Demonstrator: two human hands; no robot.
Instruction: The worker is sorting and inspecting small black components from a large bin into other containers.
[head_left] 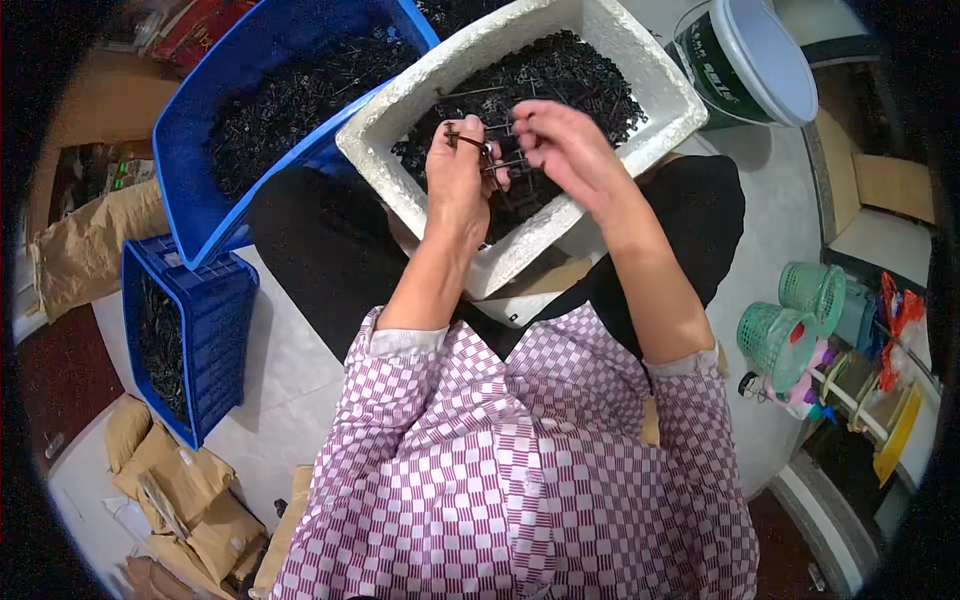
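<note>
My left hand [458, 180] is closed around a thin dark branched piece [468, 140], which looks like a plastic moulding frame. Its spindly arms stick out past the thumb and fingers toward the right. My right hand [570, 145] is beside it, slightly smeared by motion, with fingers loosely curved and apart close to the ends of those arms. Whether its fingertips touch them I cannot tell. Both hands are above a white foam box [385, 185] resting between my legs. Many small black parts [575, 75] fill the box.
At the left, a large blue tub [180, 150] holds more dark parts, and a blue basket [220, 340] stands below it. Brown paper bags [190, 480] lie at lower left. A white-and-dark-green bucket [740, 75] is at upper right, with green mesh baskets [775, 340] farther down.
</note>
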